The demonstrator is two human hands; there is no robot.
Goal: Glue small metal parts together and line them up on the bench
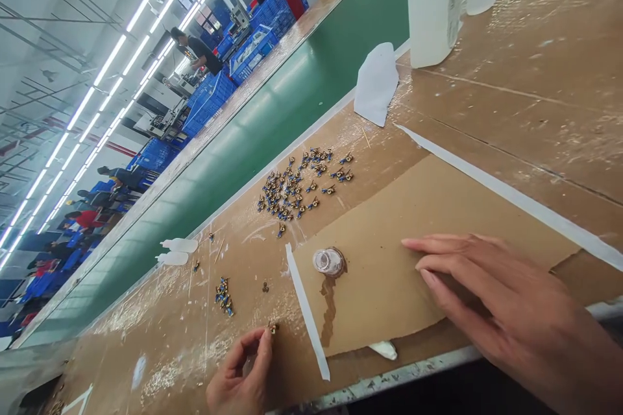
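Observation:
My left hand [241, 369] pinches a tiny blue-and-brass part [273, 328] between thumb and forefinger, at the table's near edge. My right hand [501, 311] lies flat with fingers apart on a brown cardboard sheet [413, 240], holding nothing. On this sheet stands a small clear round cap [329, 261] above a dark stain. Beyond the sheet, several similar small parts lie in a loose pile [292, 188]. A smaller group of them [224, 295] sits close to my left hand. What these parts are is too small to tell.
A green conveyor belt [243, 162] runs beside the scuffed tan work surface [160, 343]. Large white plastic bottles [433, 0], a white cloth [376, 83] and white tape strips [306, 311] lie on it. Co-workers [195, 50] and blue crates [204, 100] stand beyond the belt.

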